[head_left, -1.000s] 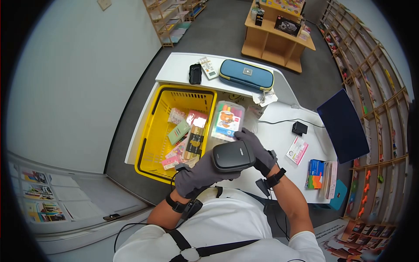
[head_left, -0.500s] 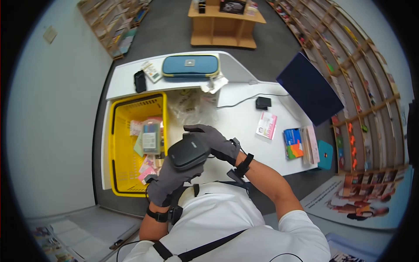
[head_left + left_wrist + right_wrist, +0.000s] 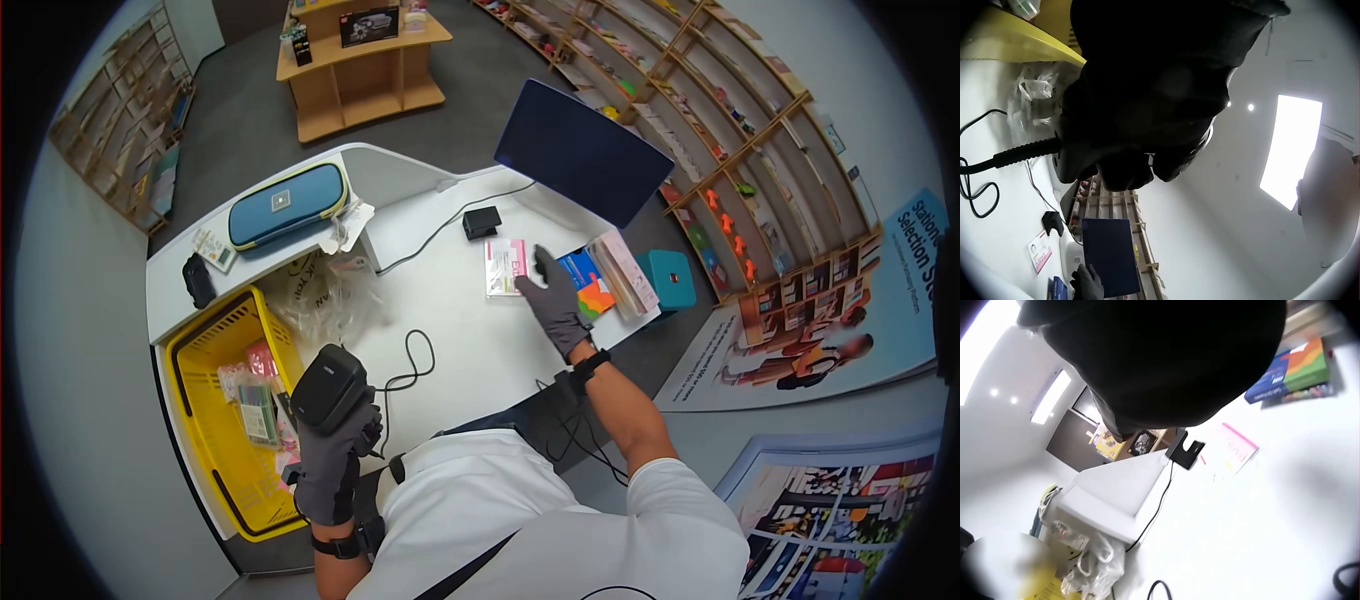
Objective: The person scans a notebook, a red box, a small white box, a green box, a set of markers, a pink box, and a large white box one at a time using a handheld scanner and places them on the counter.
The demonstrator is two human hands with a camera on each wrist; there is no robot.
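My gloved left hand grips a black barcode scanner, its broad head facing up over the basket's right edge. From the scanner's handle a ribbed cable runs out, seen in the left wrist view. Over the right part of the white counter, my gloved right hand reaches out with thumb and fingers spread and nothing in it. Just left of its fingers lies a flat pink-and-white packet. Close on its right are a blue, orange and green box and a long pale pink box.
A yellow basket at left holds a clear case and several packets. Crumpled plastic bags lie beside it. A blue pencil case rests on the raised ledge. Behind the packets stand a dark monitor and a small black stand.
The clear case of markers went into the basket, released by my right hand, which then swung right to the packets. The left hand keeps the scanner. The head view turned right.
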